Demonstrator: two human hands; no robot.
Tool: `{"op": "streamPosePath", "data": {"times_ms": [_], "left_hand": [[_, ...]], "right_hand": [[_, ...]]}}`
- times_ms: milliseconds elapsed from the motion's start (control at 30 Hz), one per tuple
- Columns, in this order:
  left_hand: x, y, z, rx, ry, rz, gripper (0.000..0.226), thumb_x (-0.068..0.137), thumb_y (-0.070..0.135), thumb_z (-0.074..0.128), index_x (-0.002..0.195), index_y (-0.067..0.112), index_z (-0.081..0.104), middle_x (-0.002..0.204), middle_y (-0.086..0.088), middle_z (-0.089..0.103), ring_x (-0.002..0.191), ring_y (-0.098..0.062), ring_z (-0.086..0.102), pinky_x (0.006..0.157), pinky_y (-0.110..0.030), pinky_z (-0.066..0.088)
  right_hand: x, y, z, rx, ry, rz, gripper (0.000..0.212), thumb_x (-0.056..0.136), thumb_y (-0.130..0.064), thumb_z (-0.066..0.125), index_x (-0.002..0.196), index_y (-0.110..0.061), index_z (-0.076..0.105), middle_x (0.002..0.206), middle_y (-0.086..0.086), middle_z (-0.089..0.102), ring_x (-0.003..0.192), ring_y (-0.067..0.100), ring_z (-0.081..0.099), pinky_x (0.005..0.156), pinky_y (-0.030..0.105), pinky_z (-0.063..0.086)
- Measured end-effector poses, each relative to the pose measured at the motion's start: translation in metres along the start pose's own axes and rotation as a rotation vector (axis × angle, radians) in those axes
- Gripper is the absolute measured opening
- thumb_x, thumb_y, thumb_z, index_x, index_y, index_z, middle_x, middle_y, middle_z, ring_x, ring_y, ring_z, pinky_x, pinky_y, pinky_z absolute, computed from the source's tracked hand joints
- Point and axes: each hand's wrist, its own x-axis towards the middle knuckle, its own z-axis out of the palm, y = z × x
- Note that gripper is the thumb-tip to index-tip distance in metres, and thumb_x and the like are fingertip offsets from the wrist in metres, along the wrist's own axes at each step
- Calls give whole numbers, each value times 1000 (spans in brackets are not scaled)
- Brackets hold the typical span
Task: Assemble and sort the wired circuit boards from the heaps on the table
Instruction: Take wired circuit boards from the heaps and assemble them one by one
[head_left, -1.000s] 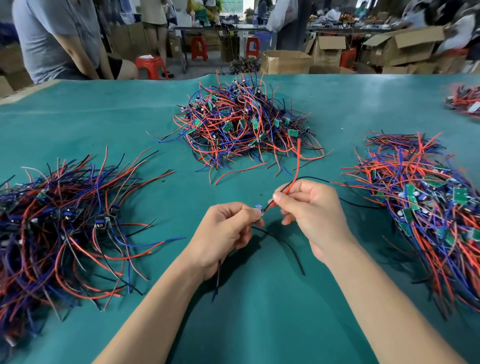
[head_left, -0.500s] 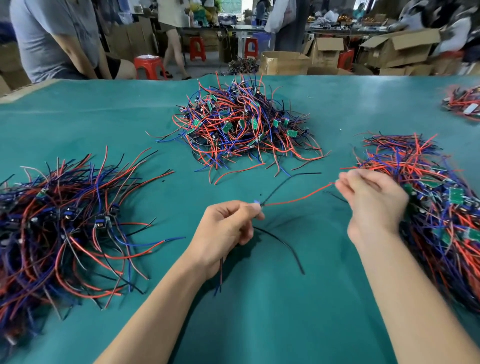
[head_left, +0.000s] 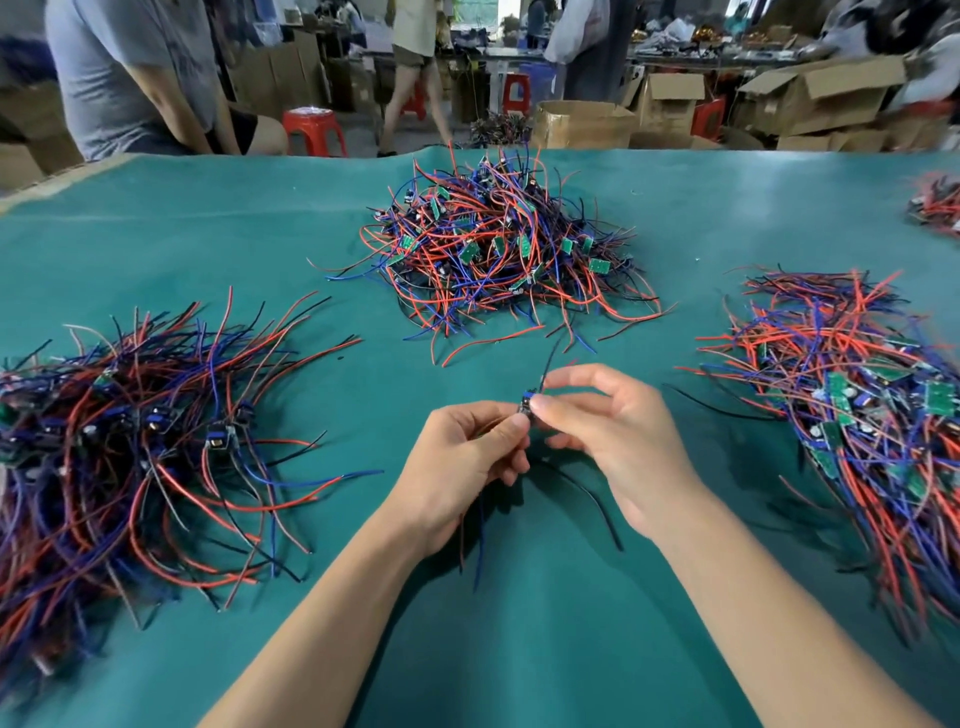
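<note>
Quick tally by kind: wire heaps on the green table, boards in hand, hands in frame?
Wire heaps: 4 (left, centre, right, far-right edge, partly cut off)
Held boards: 1
Hands: 2 (left hand, right hand)
Total: 7

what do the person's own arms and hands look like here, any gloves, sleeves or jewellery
Both forearms come in bare from the bottom edge, with no sleeve showing anywhere along them. The left hand and the right hand wear no gloves. No rings, watch, bracelet or wrist strap show on either. The fingernails that can be seen are short and look unpainted. No tape, markings or cables are attached to the arms.
</note>
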Motion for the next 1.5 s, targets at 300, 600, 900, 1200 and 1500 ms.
{"op": "streamPosePath", "data": {"times_ms": [300, 600, 900, 1200, 1500], "left_hand": [[-2, 3, 1, 163, -50, 18, 25, 98, 17, 57, 83, 9, 76, 63, -4, 47, 52, -13, 41, 48, -18, 35], [-3, 6, 2, 219, -67, 5, 27, 90, 30, 59, 74, 14, 72, 58, -5, 45, 49, -13, 38, 46, -21, 30], [-6, 9, 3, 193, -141, 13, 26, 95, 21, 59, 74, 12, 72, 55, 0, 47, 48, -11, 41, 46, -18, 34], [-10, 14, 4, 254, -260, 11, 24, 91, 27, 59, 71, 17, 68, 62, 1, 51, 55, -10, 39, 49, -15, 31], [-13, 18, -2, 212, -326, 17, 23, 90, 17, 56, 70, 14, 67, 65, 6, 61, 56, -6, 43, 54, -17, 33]], "right_hand": [[-6, -5, 8, 144, -5, -69, 24, 79, 6, 78, 96, -9, 71, 82, 13, 76, 66, 21, 65, 68, 28, 56], [-7, -6, 7, 41, 95, -199, 24, 74, 8, 82, 83, -12, 73, 86, 6, 79, 78, 16, 74, 74, 23, 58], [-4, -8, 8, 165, 327, -199, 23, 74, 10, 82, 76, -11, 72, 74, 7, 77, 69, 15, 71, 73, 27, 59], [4, -23, -20, 337, 499, -210, 24, 78, 13, 77, 78, -9, 68, 70, 1, 75, 66, 13, 71, 75, 29, 60], [11, -104, 3, 281, 605, -590, 19, 75, 3, 81, 78, -12, 69, 79, 14, 75, 69, 18, 70, 71, 33, 56]]}}
